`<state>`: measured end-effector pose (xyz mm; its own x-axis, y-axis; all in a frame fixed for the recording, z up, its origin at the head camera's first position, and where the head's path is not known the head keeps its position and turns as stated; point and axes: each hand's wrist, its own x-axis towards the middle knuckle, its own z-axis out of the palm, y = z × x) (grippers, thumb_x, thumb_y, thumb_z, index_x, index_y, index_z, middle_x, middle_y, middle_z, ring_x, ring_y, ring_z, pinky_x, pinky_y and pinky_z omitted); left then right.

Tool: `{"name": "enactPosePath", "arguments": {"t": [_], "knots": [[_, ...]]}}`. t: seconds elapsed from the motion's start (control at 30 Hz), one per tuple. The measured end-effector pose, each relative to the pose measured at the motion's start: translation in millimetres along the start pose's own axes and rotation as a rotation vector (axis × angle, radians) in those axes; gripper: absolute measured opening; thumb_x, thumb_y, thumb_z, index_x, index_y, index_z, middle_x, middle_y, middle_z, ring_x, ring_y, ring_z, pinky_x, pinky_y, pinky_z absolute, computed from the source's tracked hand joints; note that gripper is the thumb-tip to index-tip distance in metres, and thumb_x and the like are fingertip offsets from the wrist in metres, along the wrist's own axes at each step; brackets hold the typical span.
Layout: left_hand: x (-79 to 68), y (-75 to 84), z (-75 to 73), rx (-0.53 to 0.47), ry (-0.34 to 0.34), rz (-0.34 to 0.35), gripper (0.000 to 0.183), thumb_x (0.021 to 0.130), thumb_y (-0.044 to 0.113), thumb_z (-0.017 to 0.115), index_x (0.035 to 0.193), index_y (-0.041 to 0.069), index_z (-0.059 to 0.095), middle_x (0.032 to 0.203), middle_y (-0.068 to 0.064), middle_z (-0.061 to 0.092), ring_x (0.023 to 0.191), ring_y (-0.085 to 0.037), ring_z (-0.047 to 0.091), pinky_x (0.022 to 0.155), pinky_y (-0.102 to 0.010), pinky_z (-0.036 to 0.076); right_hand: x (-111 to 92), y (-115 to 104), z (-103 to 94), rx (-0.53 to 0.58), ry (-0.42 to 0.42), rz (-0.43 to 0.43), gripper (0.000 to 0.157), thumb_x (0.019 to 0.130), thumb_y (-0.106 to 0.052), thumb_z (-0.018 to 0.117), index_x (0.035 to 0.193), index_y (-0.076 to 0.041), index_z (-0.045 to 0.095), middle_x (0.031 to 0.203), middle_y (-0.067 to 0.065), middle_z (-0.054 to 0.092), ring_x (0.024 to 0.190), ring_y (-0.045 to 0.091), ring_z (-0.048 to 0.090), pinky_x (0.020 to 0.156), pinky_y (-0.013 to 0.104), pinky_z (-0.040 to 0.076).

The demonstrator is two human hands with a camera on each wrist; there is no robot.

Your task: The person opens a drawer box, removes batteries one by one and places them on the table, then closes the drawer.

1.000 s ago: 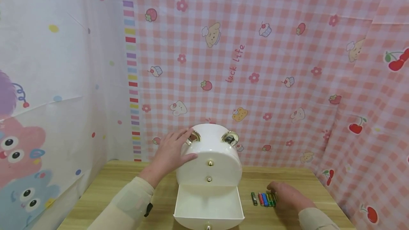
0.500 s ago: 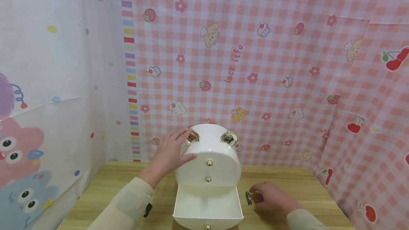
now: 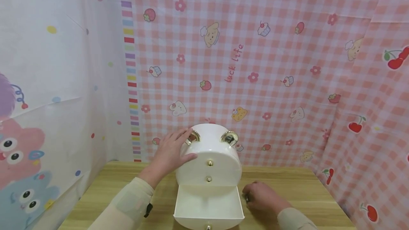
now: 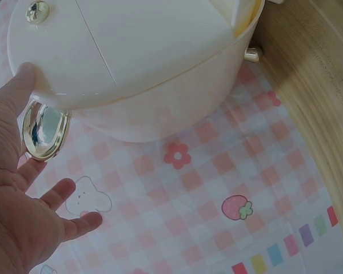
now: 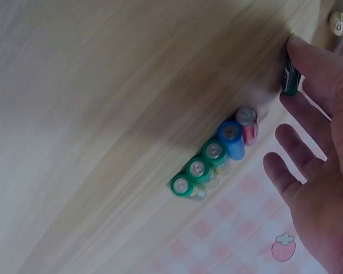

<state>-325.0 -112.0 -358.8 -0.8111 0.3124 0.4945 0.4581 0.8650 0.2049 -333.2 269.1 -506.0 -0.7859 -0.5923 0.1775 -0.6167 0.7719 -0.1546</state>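
A white round-topped drawer box [image 3: 209, 173] with gold knobs and two gold rings stands on the table. Its bottom drawer [image 3: 209, 203] is pulled out, with nothing visible inside. My left hand [image 3: 169, 155] rests on the box's upper left, thumb on the front panel and fingers spread by the gold ring [image 4: 44, 130]. To the right of the drawer, my right hand [image 3: 265, 198] pinches a dark green battery [image 5: 291, 77] between thumb and index finger. In the right wrist view, a row of several batteries stands near that hand, including a blue battery [image 5: 232, 140] and a red battery [image 5: 249, 127].
The wooden table [image 3: 303, 184] reaches back to a pink checked curtain [image 3: 274, 49]. A white printed curtain [image 3: 57, 81] hangs at the left. Small gold feet [image 4: 252, 54] show under the box in the left wrist view.
My right hand has moved left from the far end of the battery row to the dark green battery and now pinches it. The left hand and the box have stayed put.
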Motion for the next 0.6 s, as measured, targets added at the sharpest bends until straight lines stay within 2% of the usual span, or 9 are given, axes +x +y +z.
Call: {"name": "enactPosePath", "arguments": {"t": [0.2,0.4,0.6], "knots": [[-0.6,-0.1,-0.4,0.007,0.003,0.004,0.093,0.09,0.057,0.082,0.165,0.017,0.043,0.167,-0.01,0.048,0.15,-0.04,0.048,0.125,-0.065,0.037,-6.3,8.0,-1.4,0.021,-0.017,0.079,0.047,0.067,-0.014,0.091,0.112,-0.012,0.076,0.103,0.002,0.077,0.098,0.027,0.07,0.087,0.05,0.062],[-0.7,0.4,-0.6,0.007,0.0,0.005,0.093,0.09,0.057,0.081,0.165,0.017,0.043,0.167,-0.01,0.048,0.15,-0.039,0.048,0.125,-0.065,0.037,-9.7,10.3,-7.4,-0.002,-0.043,0.097,0.049,0.068,-0.015,0.093,0.113,-0.012,0.075,0.101,0.001,0.075,0.094,0.023,0.067,0.086,0.048,0.061],[-0.5,0.2,-0.3,0.007,0.0,0.004,0.093,0.09,0.057,0.082,0.165,0.017,0.043,0.166,-0.01,0.048,0.15,-0.039,0.048,0.125,-0.064,0.037,-9.0,9.9,-13.1,0.061,-0.099,0.188,0.048,0.068,-0.01,0.093,0.113,-0.01,0.075,0.109,0.009,0.073,0.099,0.028,0.067,0.091,0.056,0.061]]}}
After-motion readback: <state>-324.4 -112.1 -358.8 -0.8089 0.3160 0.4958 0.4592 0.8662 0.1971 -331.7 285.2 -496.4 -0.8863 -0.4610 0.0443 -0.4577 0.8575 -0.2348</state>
